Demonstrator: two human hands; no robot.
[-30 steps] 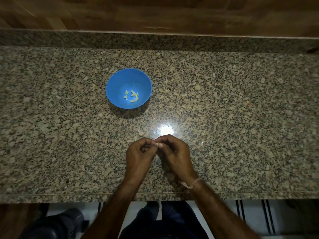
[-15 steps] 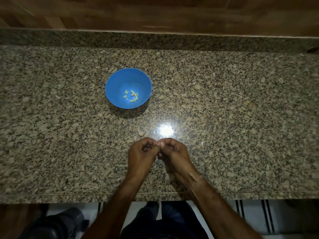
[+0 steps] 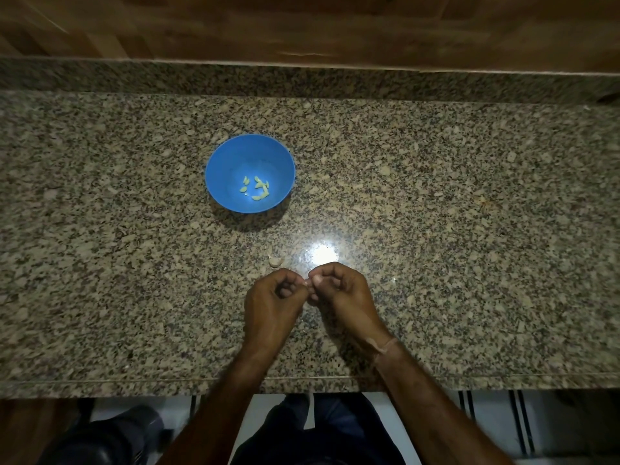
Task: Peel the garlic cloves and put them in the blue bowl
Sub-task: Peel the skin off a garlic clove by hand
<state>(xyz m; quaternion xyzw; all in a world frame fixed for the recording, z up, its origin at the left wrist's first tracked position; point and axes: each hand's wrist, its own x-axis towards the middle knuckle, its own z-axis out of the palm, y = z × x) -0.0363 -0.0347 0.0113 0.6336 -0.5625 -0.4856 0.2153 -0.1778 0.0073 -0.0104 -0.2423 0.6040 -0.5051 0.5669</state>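
Speckled granite makes up the tabletop (image 3: 436,229), which runs under a wooden wall (image 3: 302,25) at the back and catches a bright glare of light near its middle. On it, left of centre, stands the blue bowl (image 3: 231,162), with a handful of pale peeled cloves (image 3: 256,188) lying in its bottom. Near the front edge the person's left hand (image 3: 271,303) and right hand (image 3: 342,293) meet, both curled, and their fingers (image 3: 317,280) pinch a small pale thing between them, most likely a garlic clove (image 3: 306,282), though it is largely hidden and too small to make out its skin. One loose clove (image 3: 275,261) lies on the tabletop just beyond the left hand, between the hands and the bowl and apart from both. A thin band (image 3: 385,345) circles the right wrist. Peeling appears to be the step in hand, with the task partly done. Next, the skin probably has to be worked free with the nails while the other hand holds the clove steady, and then the bare clove carried forward and dropped into the bowl.
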